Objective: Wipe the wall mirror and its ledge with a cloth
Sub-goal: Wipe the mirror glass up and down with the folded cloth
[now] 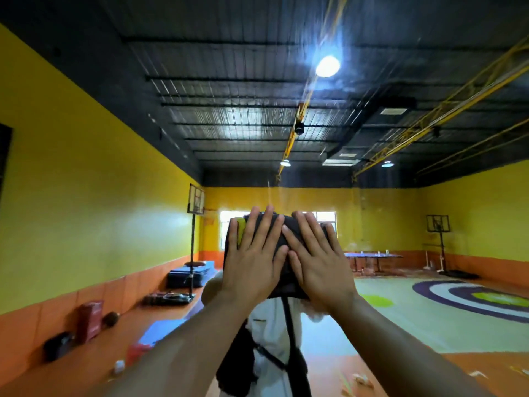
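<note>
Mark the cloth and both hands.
cloth (282, 283): head view, dark patch between the two hands' heels.
left hand (254, 253): head view, back of the hand.
right hand (316, 253): head view, back of the hand.

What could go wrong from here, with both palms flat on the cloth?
1. The left hand and right hand press the dark cloth against the mirror with straight fingers and grip nothing. If the pressure eases, the cloth could slide or drop.
2. Streaks show near the reflected lamp, and wiping may only smear them.
3. The ledge is out of view and may get missed.
</note>
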Tool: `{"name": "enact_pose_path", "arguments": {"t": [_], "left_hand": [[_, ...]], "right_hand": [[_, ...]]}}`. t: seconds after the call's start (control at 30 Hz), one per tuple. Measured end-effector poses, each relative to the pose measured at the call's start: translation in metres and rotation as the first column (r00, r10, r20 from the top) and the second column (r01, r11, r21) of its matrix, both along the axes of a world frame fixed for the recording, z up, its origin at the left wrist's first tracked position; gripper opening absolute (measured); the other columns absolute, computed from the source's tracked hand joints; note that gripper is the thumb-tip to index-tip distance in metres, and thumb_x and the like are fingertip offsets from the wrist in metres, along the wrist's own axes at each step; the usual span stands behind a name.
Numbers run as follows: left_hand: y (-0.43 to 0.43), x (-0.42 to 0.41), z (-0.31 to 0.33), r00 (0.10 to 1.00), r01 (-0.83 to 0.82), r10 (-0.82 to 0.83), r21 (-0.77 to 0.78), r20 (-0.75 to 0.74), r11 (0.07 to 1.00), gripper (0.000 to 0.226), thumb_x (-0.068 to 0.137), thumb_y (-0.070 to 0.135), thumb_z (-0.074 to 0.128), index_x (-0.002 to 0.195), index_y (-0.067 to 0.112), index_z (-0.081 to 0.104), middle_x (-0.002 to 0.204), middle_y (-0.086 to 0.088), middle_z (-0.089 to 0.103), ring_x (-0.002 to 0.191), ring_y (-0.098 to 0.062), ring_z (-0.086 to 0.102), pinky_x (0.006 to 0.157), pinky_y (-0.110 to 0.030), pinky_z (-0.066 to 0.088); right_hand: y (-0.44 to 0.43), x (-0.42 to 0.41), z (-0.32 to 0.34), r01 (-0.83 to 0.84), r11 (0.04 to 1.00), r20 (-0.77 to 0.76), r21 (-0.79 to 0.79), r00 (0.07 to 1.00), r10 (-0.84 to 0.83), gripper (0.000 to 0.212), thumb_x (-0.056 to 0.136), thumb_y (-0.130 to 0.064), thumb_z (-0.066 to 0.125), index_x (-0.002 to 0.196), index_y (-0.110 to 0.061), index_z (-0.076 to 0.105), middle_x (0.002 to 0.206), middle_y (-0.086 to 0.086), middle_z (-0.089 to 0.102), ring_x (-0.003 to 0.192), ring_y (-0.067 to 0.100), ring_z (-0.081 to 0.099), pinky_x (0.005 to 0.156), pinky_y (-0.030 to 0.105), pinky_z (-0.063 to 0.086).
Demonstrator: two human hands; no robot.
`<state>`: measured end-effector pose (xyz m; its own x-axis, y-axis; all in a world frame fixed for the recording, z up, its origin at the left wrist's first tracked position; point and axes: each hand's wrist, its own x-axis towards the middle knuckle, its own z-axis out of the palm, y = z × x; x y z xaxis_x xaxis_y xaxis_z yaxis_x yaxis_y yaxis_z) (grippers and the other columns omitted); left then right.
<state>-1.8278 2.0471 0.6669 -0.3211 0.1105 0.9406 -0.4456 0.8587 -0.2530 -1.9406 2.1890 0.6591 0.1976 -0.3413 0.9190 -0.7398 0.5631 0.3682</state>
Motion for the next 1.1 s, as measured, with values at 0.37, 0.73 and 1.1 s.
{"name": "enact_pose_path", "arguments": {"t": [0.37, 0.73, 1.1], "left_hand": [[0.005, -0.028, 0.177, 0.986, 0.028, -0.026, 0.009, -0.167, 1.000, 0.062, 0.108, 0.048, 0.013, 0.165, 0.024, 0.018, 0.174, 0.003, 0.008, 0.161, -0.022, -0.001, 0.127, -0.057, 0.007], [0.057, -0.051, 0.174, 0.988, 0.047, -0.041, 0.034, -0.150, 0.998, 0.065, 0.107, 0.050, 0.007, 0.166, 0.022, 0.007, 0.174, 0.001, -0.002, 0.160, -0.023, -0.012, 0.127, -0.057, 0.001], [0.079, -0.070, 0.160, 0.985, 0.074, -0.074, -0.008, -0.154, 0.997, 0.062, 0.107, 0.043, 0.015, 0.165, 0.022, 0.018, 0.174, 0.001, 0.008, 0.161, -0.022, 0.000, 0.128, -0.055, 0.002]], "right_hand": [[0.000, -0.023, 0.190, 0.042, 0.996, -0.089, -0.081, 0.995, -0.049, 0.052, 0.109, -0.041, 0.026, 0.158, -0.027, 0.040, 0.168, 0.006, 0.028, 0.156, 0.023, 0.022, 0.124, 0.053, 0.025], [0.064, -0.039, 0.196, 0.204, 0.978, -0.086, 0.053, 0.976, -0.199, 0.058, 0.109, -0.046, 0.012, 0.162, -0.027, 0.025, 0.171, 0.006, 0.015, 0.159, 0.021, 0.013, 0.128, 0.051, 0.012], [0.069, -0.033, 0.157, 0.031, 0.993, 0.168, -0.111, 0.986, -0.012, 0.056, 0.109, -0.042, 0.024, 0.163, -0.025, 0.025, 0.172, 0.001, 0.010, 0.159, 0.016, 0.001, 0.129, 0.043, 0.001]]}}
